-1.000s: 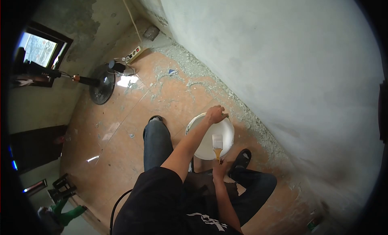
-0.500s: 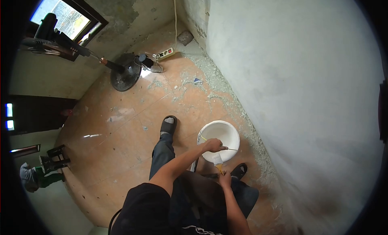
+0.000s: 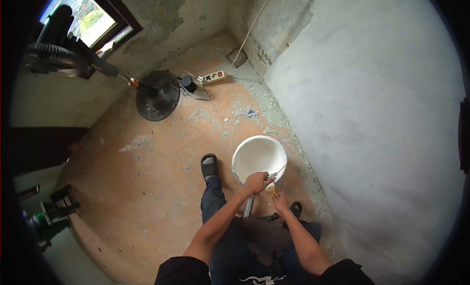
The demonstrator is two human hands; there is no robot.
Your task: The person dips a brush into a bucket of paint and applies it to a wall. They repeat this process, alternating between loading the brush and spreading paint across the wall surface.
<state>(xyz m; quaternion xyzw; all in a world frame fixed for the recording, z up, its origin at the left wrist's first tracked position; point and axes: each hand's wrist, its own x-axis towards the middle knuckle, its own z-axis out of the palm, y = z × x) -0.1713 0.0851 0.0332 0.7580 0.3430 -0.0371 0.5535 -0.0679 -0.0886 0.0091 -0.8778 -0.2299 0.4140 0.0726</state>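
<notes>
A white bucket (image 3: 259, 155) with a pale, smeared inside is in front of me, between my feet and the wall. My left hand (image 3: 255, 183) is closed around its thin yellow handle, at the near side of the rim. Just to the right and nearer to me, my right hand (image 3: 281, 203) grips a paintbrush (image 3: 272, 190) with a yellowish handle. The brush's bristle end points toward the bucket's near rim and is partly hidden there.
Pale scraped debris (image 3: 274, 106) lies along the foot of the whitish wall (image 3: 362, 108). A standing fan's round base (image 3: 157, 96) and a power strip (image 3: 214, 77) are farther ahead. A dark stool (image 3: 63, 201) stands at the left. A low dark seat (image 3: 262, 238) is beneath me.
The bucket has shifted forward and left over the floor, with my left hand at its handle. My right hand and the paintbrush have stayed close to its near rim. The view has shifted too.
</notes>
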